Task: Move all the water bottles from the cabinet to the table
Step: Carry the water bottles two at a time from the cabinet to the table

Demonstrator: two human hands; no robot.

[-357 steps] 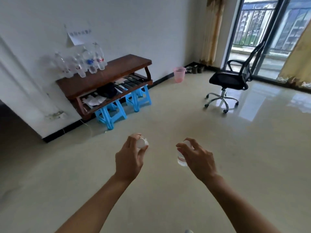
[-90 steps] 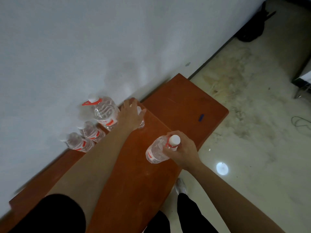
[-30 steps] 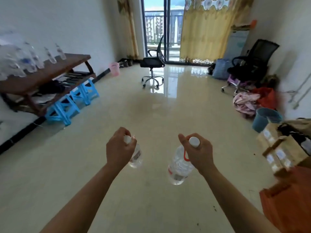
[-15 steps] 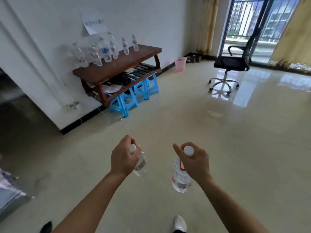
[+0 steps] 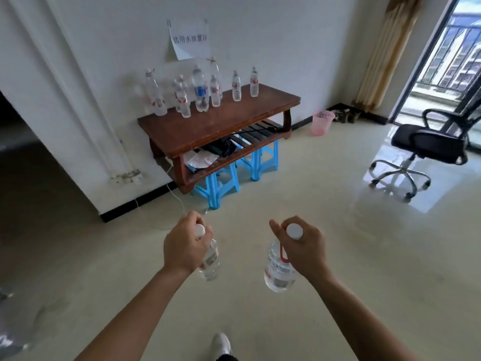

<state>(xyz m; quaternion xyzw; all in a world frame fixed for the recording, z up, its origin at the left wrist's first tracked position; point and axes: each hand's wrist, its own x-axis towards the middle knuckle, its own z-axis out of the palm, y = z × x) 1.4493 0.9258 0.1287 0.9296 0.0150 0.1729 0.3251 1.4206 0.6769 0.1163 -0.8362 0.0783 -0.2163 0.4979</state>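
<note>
Head view, standing on the floor well short of the wooden table [image 5: 221,126], facing it.

Nearest: the toe of a light shoe [image 5: 222,345] at the bottom edge, between the two forearms.

Left hand [image 5: 183,246]: fingers curled round the neck of a small bottle [image 5: 211,261], white cap showing above the knuckles, clear body hanging below the hand. Right hand [image 5: 304,248]: clamped on the neck of a larger bottle [image 5: 277,272], white cap up between thumb and fingers, red loop handle at the neck, red-trimmed label on the body. The hands are apart, side by side at the same height, both on the near side of the table and not touching it. Both bottles hang over bare floor.

Under the table: blue stools [image 5: 216,186], and a lower shelf [image 5: 234,152] with papers and dark items on it.

On the table: a row of bottles [image 5: 200,89] standing upright along the far edge against the wall; most are bunched at the left end, one of them with a blue label, and two stand apart towards the right end. The near half of the top is bare wood.

Above the table: a paper sign [image 5: 190,39] on the wall; its print is too small to read.

Right of the table: a pink bin [image 5: 322,123] by the wall, then a black office chair [image 5: 429,147] nearer the glass door, with a curtain [image 5: 382,48] behind it.
</note>
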